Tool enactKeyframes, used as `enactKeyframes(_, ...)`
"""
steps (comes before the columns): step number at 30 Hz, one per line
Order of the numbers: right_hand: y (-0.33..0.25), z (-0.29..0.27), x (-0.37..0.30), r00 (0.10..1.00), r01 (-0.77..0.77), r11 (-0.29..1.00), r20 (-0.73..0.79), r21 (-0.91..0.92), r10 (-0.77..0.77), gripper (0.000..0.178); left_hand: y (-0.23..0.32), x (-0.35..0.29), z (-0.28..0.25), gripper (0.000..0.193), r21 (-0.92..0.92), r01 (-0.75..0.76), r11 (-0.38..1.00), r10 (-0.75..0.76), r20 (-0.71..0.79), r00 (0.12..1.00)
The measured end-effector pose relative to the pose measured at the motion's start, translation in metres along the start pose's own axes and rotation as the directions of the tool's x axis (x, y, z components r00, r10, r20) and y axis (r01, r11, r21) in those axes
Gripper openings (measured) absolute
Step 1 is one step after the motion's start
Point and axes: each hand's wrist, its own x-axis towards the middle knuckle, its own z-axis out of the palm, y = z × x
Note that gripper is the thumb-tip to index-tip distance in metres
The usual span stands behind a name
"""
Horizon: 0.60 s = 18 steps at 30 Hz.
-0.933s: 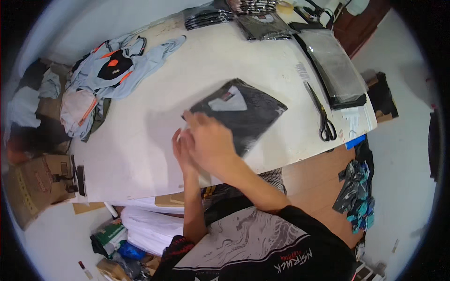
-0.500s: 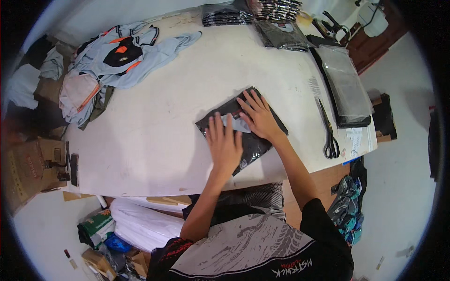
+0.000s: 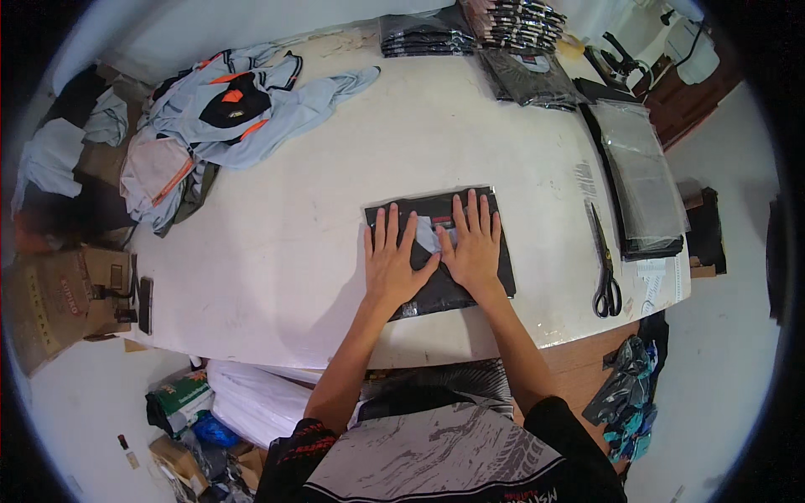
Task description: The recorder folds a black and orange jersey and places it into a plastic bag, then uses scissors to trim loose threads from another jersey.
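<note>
Glossy clear plastic bag (image 3: 438,251) over dark cloth; smooth matt white table (image 3: 285,251); metal scissors (image 3: 604,264).

A person seen from above wears a black short-sleeved shirt (image 3: 436,461) with a large grey streaked print across the chest and small red and white markings near the left sleeve. Both forearms are bare, and both hands carry no gloves, rings or watch.

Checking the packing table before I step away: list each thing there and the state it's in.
Bagged dark shirt: flat, pressed under both hands.
Left hand: open, palm down.
Right hand: open, palm down.
Scissors: closed, lying flat.
Clear bags: stacked.
Light blue garments: unfolded heap.
Packed shirts: piled.
</note>
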Motion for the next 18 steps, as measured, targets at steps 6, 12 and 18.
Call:
enactKeyframes(6,0.000,0.000,0.001,1.000,0.003,0.999,0.009,0.033,-0.004,0.063,-0.026,-0.004,0.003,0.081,-0.007,0.166,0.986,-0.166,-0.122,0.979)
enactKeyframes(12,0.040,-0.027,-0.022,0.914,-0.272,0.766,-0.093,0.582,0.395,0.052,-0.039,-0.038,-0.010,0.058,-0.339,0.194,0.920,-0.298,-0.289,0.910)
enactKeyframes(18,0.069,-0.057,-0.046,0.759,-0.587,0.403,0.305,0.702,0.574,0.050,-0.002,-0.089,-0.031,0.052,-0.704,0.357,0.614,-0.520,-0.020,0.854)
